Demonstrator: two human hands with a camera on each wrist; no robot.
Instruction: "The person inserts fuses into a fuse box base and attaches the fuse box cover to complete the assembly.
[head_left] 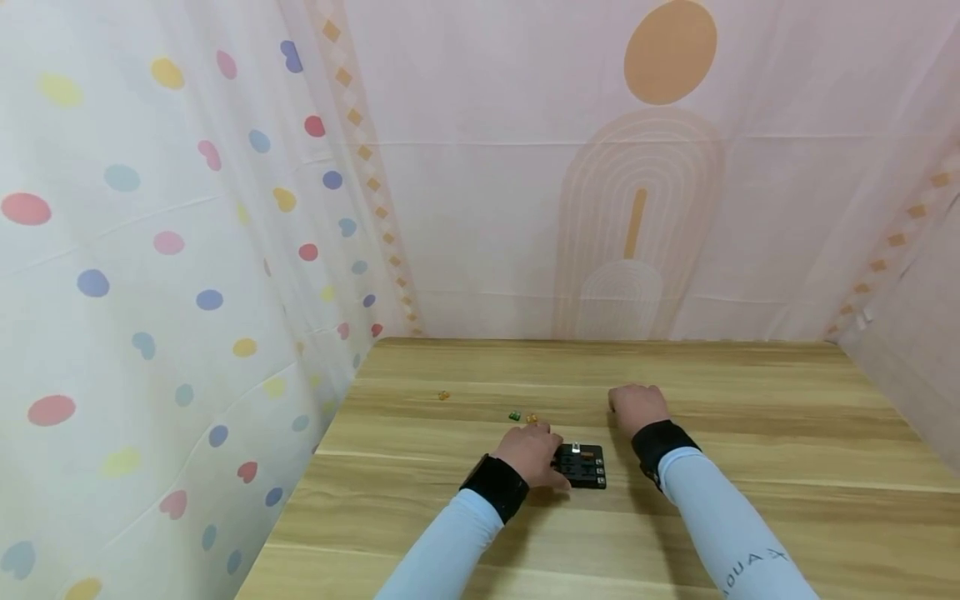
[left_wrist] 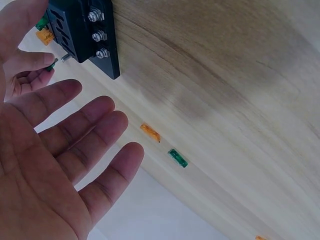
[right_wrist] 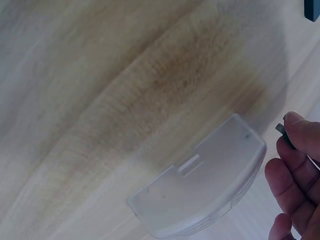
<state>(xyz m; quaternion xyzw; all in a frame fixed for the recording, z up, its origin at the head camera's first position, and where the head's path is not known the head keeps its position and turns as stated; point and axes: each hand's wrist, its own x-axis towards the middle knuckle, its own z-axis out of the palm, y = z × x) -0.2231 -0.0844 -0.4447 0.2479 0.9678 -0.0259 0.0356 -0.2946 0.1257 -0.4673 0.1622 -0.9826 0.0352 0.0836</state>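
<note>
A black fuse box [head_left: 583, 468] with a row of screw terminals [left_wrist: 99, 36] lies on the table. My left hand [head_left: 529, 455] is beside its left side, fingers extended and loosely spread in the left wrist view, the thumb passing close by the box. An orange blade fuse [left_wrist: 45, 36] and a green one [left_wrist: 41, 23] show at the far end of the box. To the right, my right hand [head_left: 637, 408] pinches a small dark green blade fuse [right_wrist: 285, 135] between thumb and index finger, its metal prong exposed.
A clear plastic cover [right_wrist: 210, 185] lies on the table near the right hand. Beyond the left hand are a loose green fuse [head_left: 514, 415] and an orange fuse [head_left: 532, 418]; another orange fuse [head_left: 443, 395] lies farther left. Curtains hang behind the wooden table [head_left: 750, 400].
</note>
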